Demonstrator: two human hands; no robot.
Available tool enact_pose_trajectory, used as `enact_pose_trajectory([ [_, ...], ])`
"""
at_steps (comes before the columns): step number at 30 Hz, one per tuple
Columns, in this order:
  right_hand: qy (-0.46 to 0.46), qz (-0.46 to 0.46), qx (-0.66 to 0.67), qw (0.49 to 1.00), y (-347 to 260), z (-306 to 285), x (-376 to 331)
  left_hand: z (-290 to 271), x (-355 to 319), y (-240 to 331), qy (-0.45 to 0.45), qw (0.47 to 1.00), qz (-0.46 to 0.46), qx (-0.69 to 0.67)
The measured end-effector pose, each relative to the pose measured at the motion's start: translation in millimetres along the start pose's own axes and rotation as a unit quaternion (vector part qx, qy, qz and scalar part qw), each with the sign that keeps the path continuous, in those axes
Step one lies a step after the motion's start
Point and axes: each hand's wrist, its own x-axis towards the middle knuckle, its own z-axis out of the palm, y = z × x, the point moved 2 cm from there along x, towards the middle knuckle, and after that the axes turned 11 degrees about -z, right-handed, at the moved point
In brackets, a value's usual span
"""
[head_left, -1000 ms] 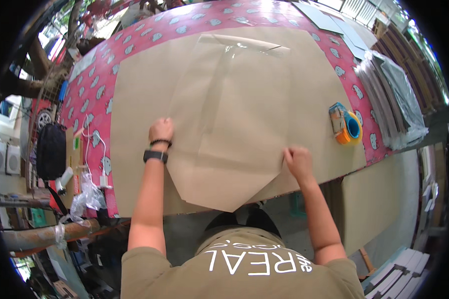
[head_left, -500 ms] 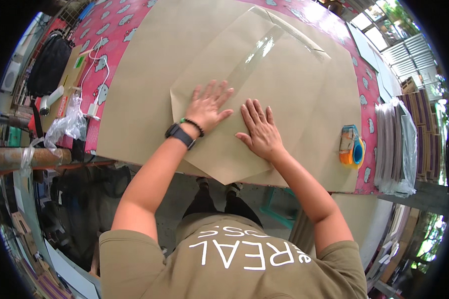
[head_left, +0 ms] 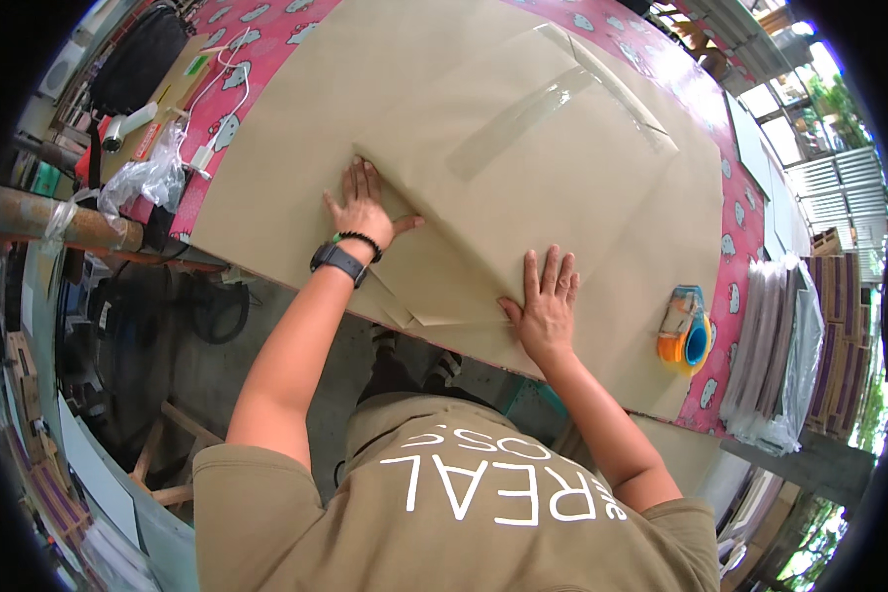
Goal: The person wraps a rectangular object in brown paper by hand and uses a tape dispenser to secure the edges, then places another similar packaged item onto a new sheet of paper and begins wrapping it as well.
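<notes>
Brown wrapping paper (head_left: 474,222), folded into a flat, angular shape, lies in front of me on a larger brown sheet (head_left: 266,138). Clear tape (head_left: 523,120) runs across its upper part, and shiny tape also lines the far right edge. My left hand (head_left: 363,209) presses flat at the left corner of the fold, fingers spread. At the near right end of the crease, my right hand (head_left: 547,308) rests with its fingers apart. A raised crease runs slantwise between both hands, and the near flap lies wrinkled below it. Neither hand grips anything.
To the right sits an orange and blue tape dispenser (head_left: 685,333). Beyond it, plastic-wrapped flat sheets (head_left: 768,345) are stacked. A white cable (head_left: 205,153) and crumpled clear plastic (head_left: 146,183) lie at the left on the pink patterned tablecloth (head_left: 229,84).
My hands have moved apart, the left outward and the right nearer to me and rightward. A raised crease now shows between them, and the near flap has changed shape. The view has shifted.
</notes>
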Motion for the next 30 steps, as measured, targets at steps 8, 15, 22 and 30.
enact_pose_trajectory([
  [8, -0.041, -0.037, 0.041, 0.998, -0.4, -12.9, 4.9, 30.5, -12.7, 12.2, -0.018, 0.997, 0.019, -0.075],
  [15, -0.017, -0.051, 0.029, 0.998, 7.7, -1.1, -1.1, 4.8, -31.8, 29.6, -0.008, 0.998, -0.019, -0.053],
  [22, -0.018, -0.070, -0.008, 0.997, 7.7, 6.2, -1.1, 3.8, -22.7, 36.9, -0.060, 0.997, -0.050, 0.003],
  [30, -0.072, -0.036, 0.028, 0.996, -11.4, -5.3, 43.0, 3.2, -23.2, 41.0, -0.054, 0.998, -0.041, -0.022],
])
